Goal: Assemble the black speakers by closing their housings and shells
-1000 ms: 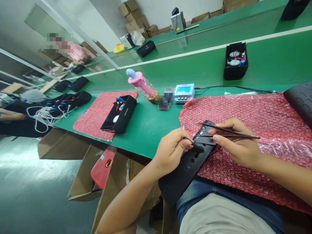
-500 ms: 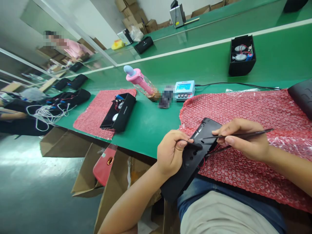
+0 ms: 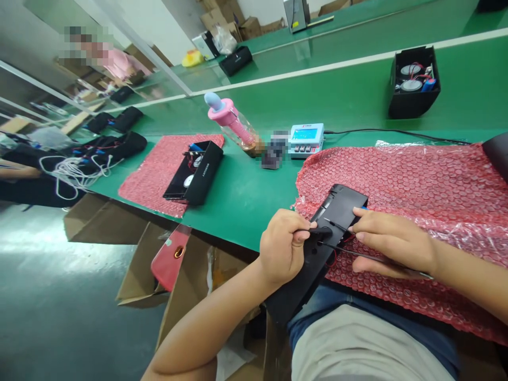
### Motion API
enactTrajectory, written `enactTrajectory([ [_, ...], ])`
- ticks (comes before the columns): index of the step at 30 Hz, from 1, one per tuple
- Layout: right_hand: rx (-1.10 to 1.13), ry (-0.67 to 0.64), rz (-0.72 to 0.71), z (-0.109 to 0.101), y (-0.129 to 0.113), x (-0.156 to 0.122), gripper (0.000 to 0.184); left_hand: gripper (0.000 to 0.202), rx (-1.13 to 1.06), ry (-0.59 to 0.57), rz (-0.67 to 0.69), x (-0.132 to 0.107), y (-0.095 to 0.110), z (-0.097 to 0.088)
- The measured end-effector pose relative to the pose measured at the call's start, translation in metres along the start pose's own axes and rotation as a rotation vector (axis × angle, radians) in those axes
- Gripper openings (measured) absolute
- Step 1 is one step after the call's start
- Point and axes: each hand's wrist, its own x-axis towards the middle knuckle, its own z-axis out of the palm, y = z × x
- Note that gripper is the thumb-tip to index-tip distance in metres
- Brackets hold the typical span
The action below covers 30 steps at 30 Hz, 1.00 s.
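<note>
While the left hand (image 3: 283, 244) pinches a small black flap (image 3: 323, 232) beside the round holes of a speaker housing (image 3: 350, 202), the right hand (image 3: 397, 244) grips black tweezers (image 3: 344, 249), whose tips stand apart over that same spot, near the left fingertips. Work on the housing looks only partway: the flap seems raised rather than seated, and a red wire (image 3: 332, 259) shows along the side facing the right hand; what is fastened inside cannot be told. Below the left hand, the housing juts past the front edge of the worktop (image 3: 246, 206). Red bubble wrap (image 3: 389, 180) spreads under and beyond the right hand. Room to move lies left of the left hand, up to an open speaker (image 3: 208, 172); ahead of both hands, a blue tester (image 3: 306, 140) and a bottle (image 3: 234, 124) limit reach.
</note>
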Motion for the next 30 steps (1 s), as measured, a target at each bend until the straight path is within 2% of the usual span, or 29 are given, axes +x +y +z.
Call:
enactTrajectory([
  [3,-0.066,-0.012,-0.106,0.002,0.002,0.001,0.014,0.019,0.058,0.024,0.019,-0.001,0.002,-0.001],
  [7,-0.119,-0.061,-0.194,0.003,0.002,0.005,0.007,0.02,0.09,-0.019,0.019,-0.001,0.001,0.001],
  [10,-0.131,-0.071,-0.238,0.007,-0.003,0.008,0.014,0.019,0.015,-0.058,-0.079,-0.002,-0.002,0.004],
  [12,-0.133,-0.075,-0.225,0.01,-0.007,0.008,0.018,0.019,-0.147,-0.081,-0.182,-0.004,-0.005,0.005],
  [13,-0.134,-0.073,-0.22,0.013,-0.009,0.008,0.019,0.025,-0.241,-0.102,-0.222,-0.004,-0.006,0.005],
  [15,-0.139,-0.048,-0.211,0.017,-0.012,0.007,0.021,0.051,-0.363,-0.19,-0.261,-0.005,-0.006,0.003],
  [17,-0.15,-0.011,-0.225,0.021,-0.014,0.004,0.021,0.071,-0.329,-0.299,-0.269,-0.005,-0.004,0.001],
  [18,-0.156,0.009,-0.227,0.022,-0.014,0.003,0.021,0.072,-0.281,-0.337,-0.277,-0.004,-0.002,0.0],
  [20,-0.168,0.04,-0.236,0.025,-0.014,0.0,0.022,0.055,-0.192,-0.366,-0.284,-0.003,-0.001,-0.002],
  [23,-0.157,0.047,-0.22,0.028,-0.012,0.0,0.022,0.02,-0.144,-0.338,-0.254,0.0,-0.004,-0.003],
  [25,-0.09,0.049,-0.133,0.026,-0.009,0.002,0.022,0.007,-0.147,-0.323,-0.222,0.002,-0.011,-0.002],
  [27,-0.009,0.064,-0.027,0.02,-0.008,0.004,0.018,0.004,-0.168,-0.329,-0.198,0.003,-0.019,-0.001],
  [30,0.122,0.114,0.113,0.007,-0.007,0.005,0.012,0.012,-0.195,-0.378,-0.145,0.006,-0.027,0.001],
])
